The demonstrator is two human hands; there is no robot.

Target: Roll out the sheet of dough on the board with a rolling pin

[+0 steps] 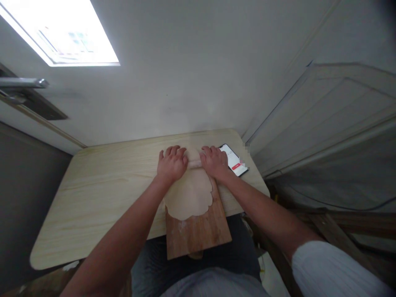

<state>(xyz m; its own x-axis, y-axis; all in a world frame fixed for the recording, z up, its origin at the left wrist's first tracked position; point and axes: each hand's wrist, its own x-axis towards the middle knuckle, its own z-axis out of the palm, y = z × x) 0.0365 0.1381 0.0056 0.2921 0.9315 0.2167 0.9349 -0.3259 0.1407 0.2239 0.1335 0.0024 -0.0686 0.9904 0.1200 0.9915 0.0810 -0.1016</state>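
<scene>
Rolled dough [190, 192] is spread as a thin, pale sheet over the far part of a wooden board [199, 237]; its near edge is wavy. The board is laid on the table [108, 181], with its near end jutting past the table edge toward the person. A rolling pin [194, 163] is set crosswise on the dough, only its middle seen between the hands. Its left end is covered by the left hand [173, 163], its right end by the right hand [214, 161]. Both hands are held palm down and well apart, fingers bent and slightly parted; whether they are closed around the pin cannot be told. A phone [235, 161] with a lit screen is placed on the table just beside the right hand, partly hidden by it. White smudges are noted on the bare wood below the dough.
</scene>
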